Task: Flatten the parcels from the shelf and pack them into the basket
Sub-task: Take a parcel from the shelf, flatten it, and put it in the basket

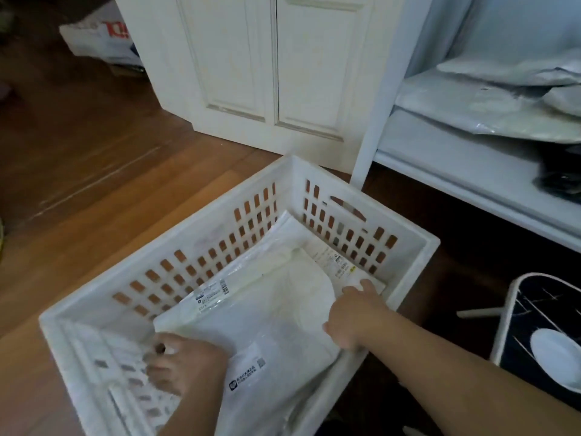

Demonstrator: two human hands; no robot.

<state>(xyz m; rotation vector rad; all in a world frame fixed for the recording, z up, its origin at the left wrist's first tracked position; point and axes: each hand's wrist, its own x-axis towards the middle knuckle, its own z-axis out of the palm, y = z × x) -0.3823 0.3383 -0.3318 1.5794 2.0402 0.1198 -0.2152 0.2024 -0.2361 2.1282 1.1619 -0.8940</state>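
Person is pressing a white parcel [276, 322] flat inside the white basket [361, 196] on the floor. Left hand [185, 363] w/ fingers curled at its near-left edge; right hand [355, 313] gripping its right edge. Best approach, prob.: push air out evenly toward corners. More parcels [490, 111] are waiting on the shelf [456, 171].

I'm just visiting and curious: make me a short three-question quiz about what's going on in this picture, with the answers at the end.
1. True or false: the white basket stands on a wooden floor.
2. Where do both hands rest? A) on the shelf B) on the top parcel in the basket C) on the cupboard doors
3. Fill in: more parcels still wait on the ____ at the upper right.

Key
1. True.
2. B: the left hand and right hand press at opposite edges of the top parcel.
3. Shelf, which holds the grey parcels.
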